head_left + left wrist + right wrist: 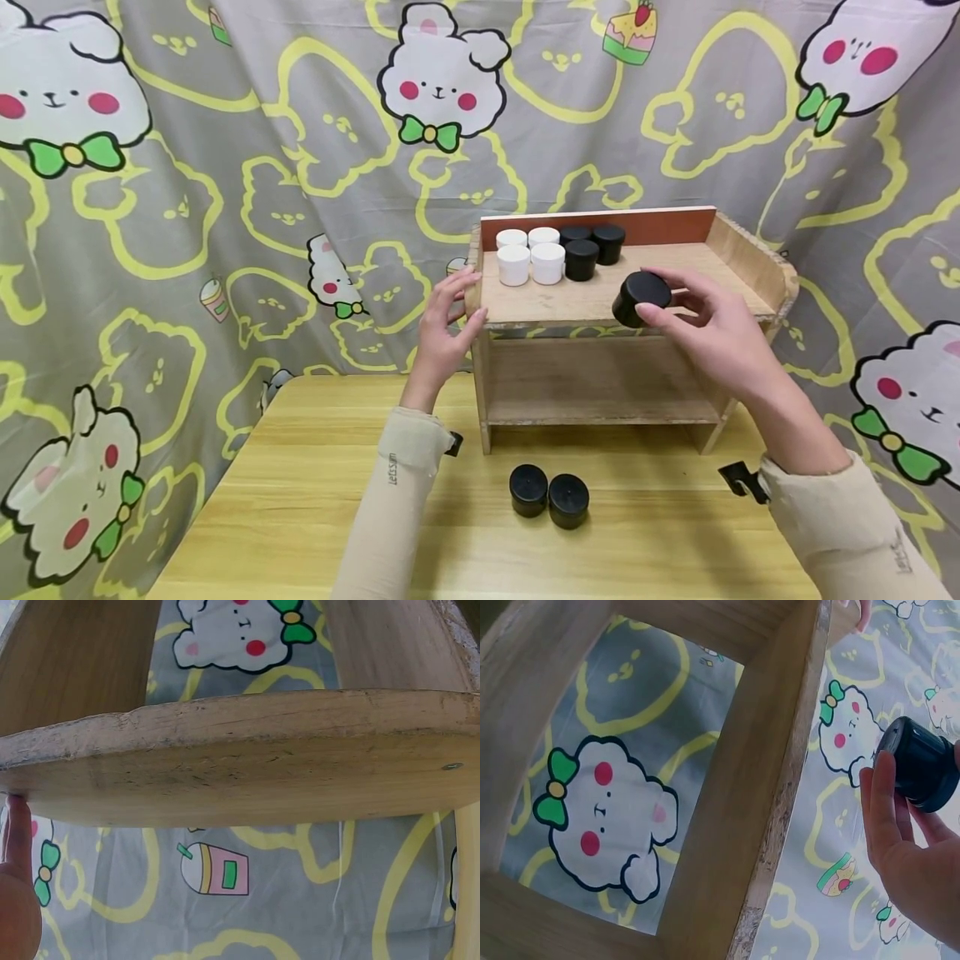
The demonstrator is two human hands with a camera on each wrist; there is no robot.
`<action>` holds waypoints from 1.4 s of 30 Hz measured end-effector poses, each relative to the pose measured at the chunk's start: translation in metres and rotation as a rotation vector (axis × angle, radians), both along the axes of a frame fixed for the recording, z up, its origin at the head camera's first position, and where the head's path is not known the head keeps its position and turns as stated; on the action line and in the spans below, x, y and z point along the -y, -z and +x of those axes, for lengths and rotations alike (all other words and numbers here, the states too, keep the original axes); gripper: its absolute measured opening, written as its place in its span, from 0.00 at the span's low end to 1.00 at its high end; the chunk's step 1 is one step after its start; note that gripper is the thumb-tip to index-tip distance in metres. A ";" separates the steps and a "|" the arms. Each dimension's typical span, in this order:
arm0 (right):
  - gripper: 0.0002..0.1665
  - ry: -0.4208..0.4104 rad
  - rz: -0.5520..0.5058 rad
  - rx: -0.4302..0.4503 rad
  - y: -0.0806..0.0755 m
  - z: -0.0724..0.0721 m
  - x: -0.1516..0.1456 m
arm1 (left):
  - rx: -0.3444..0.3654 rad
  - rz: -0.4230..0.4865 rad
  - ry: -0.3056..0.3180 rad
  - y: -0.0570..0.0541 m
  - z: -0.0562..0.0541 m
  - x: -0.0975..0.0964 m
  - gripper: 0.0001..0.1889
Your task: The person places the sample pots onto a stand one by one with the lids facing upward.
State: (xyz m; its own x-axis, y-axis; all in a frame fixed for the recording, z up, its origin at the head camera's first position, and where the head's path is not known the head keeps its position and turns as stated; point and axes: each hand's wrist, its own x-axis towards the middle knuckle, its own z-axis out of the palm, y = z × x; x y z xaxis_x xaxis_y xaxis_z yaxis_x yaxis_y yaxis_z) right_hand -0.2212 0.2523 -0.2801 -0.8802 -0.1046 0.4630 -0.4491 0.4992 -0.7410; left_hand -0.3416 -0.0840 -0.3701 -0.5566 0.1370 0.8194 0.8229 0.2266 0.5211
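Observation:
My right hand [708, 325] grips a black round lidded jar [642, 297] near the front edge of the top shelf. The right wrist view shows the same jar [919, 763] between the fingers and thumb, out in front of the wooden shelf unit [780, 802]. At the unit's left side, my left hand [448, 321] touches the side board with its fingers spread and holds nothing. On the top shelf [697, 267] several jars stand in two rows: white jars [513, 265] at the left, black jars [581, 260] to their right.
Two more black jars [528, 490] stand side by side on the wooden table [315, 467] in front of the unit. Below the top shelf is a lower shelf [600, 379]. A patterned curtain [225, 208] hangs behind the table.

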 end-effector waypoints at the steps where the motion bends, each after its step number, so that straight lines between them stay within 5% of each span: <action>1: 0.30 0.006 -0.001 -0.004 -0.002 -0.002 0.000 | -0.001 -0.004 -0.002 0.000 0.000 0.000 0.24; 42: 0.34 0.238 -0.037 -0.087 -0.012 -0.103 0.003 | -0.001 0.006 0.003 0.000 0.000 0.000 0.24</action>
State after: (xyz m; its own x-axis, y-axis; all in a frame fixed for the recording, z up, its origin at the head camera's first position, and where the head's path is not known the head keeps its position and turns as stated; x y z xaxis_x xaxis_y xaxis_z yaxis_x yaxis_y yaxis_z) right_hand -0.3243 0.2490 -0.2686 -0.8347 0.1192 0.5376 -0.3850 0.5716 -0.7246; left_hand -0.3415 -0.0836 -0.3700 -0.5551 0.1339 0.8209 0.8242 0.2216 0.5211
